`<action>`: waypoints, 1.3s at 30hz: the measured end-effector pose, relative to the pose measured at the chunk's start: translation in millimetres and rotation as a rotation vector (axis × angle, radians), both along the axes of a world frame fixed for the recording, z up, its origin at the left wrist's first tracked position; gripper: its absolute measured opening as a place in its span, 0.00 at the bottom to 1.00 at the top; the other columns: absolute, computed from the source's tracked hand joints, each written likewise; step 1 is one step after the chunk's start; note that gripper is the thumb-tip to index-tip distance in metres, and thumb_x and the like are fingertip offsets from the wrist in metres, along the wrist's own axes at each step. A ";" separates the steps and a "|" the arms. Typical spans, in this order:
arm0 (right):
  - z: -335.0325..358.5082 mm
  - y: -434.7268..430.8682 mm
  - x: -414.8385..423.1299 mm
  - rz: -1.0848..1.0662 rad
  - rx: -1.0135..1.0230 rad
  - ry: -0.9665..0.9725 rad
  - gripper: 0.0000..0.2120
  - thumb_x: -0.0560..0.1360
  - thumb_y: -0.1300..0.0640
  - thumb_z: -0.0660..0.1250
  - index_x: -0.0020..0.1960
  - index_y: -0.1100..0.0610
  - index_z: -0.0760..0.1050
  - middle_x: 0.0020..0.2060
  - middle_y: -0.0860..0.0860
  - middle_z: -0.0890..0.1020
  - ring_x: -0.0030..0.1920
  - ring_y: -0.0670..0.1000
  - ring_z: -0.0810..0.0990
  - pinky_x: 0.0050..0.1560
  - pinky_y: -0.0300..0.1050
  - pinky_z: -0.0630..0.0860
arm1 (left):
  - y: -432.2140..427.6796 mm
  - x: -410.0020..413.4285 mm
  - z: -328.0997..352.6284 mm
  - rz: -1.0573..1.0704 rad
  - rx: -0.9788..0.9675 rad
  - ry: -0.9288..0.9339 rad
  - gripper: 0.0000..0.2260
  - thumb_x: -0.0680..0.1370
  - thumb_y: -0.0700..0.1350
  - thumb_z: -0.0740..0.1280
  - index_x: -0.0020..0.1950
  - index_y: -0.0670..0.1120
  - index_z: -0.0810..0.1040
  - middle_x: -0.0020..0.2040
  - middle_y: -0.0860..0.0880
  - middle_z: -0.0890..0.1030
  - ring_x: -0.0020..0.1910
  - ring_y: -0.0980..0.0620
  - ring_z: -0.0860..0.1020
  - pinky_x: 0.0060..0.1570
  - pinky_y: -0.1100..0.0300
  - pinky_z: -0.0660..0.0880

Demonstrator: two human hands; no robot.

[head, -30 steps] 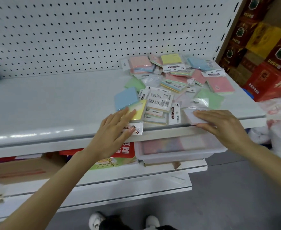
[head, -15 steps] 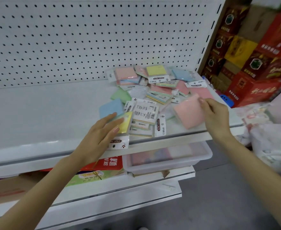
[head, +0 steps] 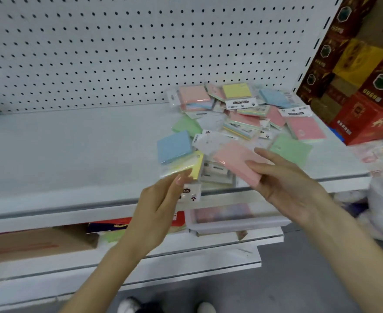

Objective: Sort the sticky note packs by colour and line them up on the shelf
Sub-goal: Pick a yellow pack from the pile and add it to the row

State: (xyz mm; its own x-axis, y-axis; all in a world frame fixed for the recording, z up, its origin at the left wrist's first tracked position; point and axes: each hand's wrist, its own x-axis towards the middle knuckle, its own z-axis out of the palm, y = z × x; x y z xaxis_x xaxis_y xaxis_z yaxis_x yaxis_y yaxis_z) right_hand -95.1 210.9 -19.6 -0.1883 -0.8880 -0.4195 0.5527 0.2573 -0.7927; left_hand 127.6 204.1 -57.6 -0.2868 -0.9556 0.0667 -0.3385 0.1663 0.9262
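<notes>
— What did the person have on?
— Bare forearms (head: 109, 267) ran right up to the left hand (head: 159, 206) and the right hand (head: 285, 188). The left thumbnail was short and plain.
— And lower down?
— At the near edge were two white shoes (head: 127, 306), with dark trousers (head: 154, 307) between them.

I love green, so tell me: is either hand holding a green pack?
No, the right hand holds a pink pack and the left hand pinches a yellow pack.
</notes>
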 end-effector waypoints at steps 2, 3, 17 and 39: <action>2.5 -1.1 23.4 0.049 -0.020 0.031 0.18 0.72 0.70 0.66 0.59 0.59 0.73 0.48 0.56 0.83 0.39 0.48 0.84 0.33 0.36 0.79 | 9.0 3.9 5.7 0.067 0.052 0.088 0.18 0.80 0.61 0.54 0.55 0.57 0.81 0.51 0.64 0.83 0.55 0.67 0.78 0.49 0.78 0.68; 2.5 -2.0 35.8 0.060 -0.033 0.053 0.17 0.72 0.69 0.67 0.58 0.59 0.73 0.47 0.57 0.83 0.39 0.48 0.84 0.34 0.37 0.79 | 12.0 6.3 8.9 0.094 0.089 0.159 0.18 0.80 0.59 0.55 0.53 0.56 0.83 0.49 0.61 0.84 0.53 0.65 0.79 0.49 0.77 0.70; -12.9 -41.9 136.9 0.114 -0.298 0.843 0.05 0.72 0.62 0.71 0.41 0.53 0.77 0.37 0.43 0.82 0.39 0.42 0.79 0.42 0.34 0.74 | -27.7 82.7 6.2 0.401 0.520 0.723 0.11 0.78 0.43 0.62 0.53 0.38 0.80 0.46 0.46 0.85 0.43 0.50 0.83 0.41 0.60 0.81; -59.0 -20.0 143.4 -0.474 0.233 0.498 0.07 0.69 0.57 0.74 0.45 0.59 0.80 0.41 0.51 0.85 0.46 0.52 0.83 0.52 0.51 0.77 | -96.7 92.7 -18.0 -0.114 0.812 0.665 0.11 0.80 0.42 0.60 0.57 0.39 0.78 0.55 0.44 0.84 0.58 0.48 0.80 0.60 0.56 0.76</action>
